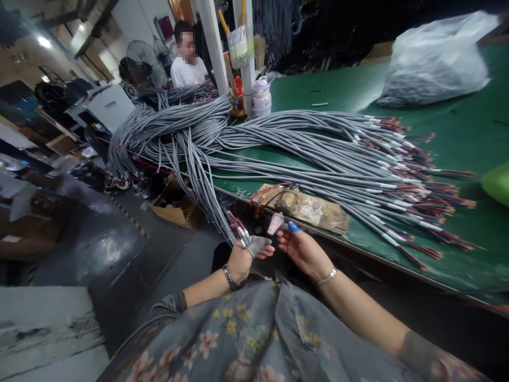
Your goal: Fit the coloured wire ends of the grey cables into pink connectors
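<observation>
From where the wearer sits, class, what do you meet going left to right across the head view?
Cardboard box on the floor → left hand gripping grey cable ends → right hand holding a blue-tipped item → coloured wire ends on the green table → bright green object at the picture's edge.

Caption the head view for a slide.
Left hand grips grey cable ends hanging off the green table; right hand holds a small blue object.

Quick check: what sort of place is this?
Probably a wire-harness assembly workshop: a heap of grey cables with stripped coloured ends lies on a long green workbench, the left hand grips a few cable ends, and a co-worker sits behind.
</observation>
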Action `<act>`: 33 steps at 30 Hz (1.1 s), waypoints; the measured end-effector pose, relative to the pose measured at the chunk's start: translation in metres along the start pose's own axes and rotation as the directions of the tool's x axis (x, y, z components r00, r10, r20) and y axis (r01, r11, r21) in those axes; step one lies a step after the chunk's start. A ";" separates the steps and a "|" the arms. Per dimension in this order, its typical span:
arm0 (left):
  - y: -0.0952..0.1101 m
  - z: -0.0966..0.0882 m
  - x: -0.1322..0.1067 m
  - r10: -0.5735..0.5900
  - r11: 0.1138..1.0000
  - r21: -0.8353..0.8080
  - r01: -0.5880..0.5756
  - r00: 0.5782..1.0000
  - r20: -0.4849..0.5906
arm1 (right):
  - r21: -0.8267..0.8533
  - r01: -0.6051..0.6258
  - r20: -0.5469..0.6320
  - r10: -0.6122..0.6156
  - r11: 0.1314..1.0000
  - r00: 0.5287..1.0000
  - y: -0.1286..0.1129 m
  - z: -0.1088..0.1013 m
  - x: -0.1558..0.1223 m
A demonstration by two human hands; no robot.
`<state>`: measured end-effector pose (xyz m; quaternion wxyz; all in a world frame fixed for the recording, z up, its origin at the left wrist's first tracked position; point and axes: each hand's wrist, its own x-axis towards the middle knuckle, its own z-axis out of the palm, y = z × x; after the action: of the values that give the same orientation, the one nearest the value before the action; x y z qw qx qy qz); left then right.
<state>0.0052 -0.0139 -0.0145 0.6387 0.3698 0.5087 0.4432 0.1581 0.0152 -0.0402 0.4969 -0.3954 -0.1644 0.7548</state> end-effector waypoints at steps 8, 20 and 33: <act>-0.007 -0.007 -0.001 -0.139 0.959 0.271 0.088 0.975 0.175 | -0.464 0.183 0.144 -0.130 0.867 0.981 0.001 -0.003 -0.023; -0.019 -0.010 -0.002 -0.114 0.838 0.538 -0.085 0.938 0.327 | -0.631 0.452 0.363 -0.275 0.630 0.890 -0.001 -0.003 -0.044; 0.007 0.000 -0.006 0.085 0.981 0.150 -0.123 0.968 0.236 | -0.602 0.468 0.381 -0.282 0.648 0.880 0.002 0.010 -0.044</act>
<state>0.0033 -0.0168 -0.0061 0.6360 0.4959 0.4465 0.3876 0.1582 -0.0228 -0.0161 0.4390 -0.4058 -0.5685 0.5652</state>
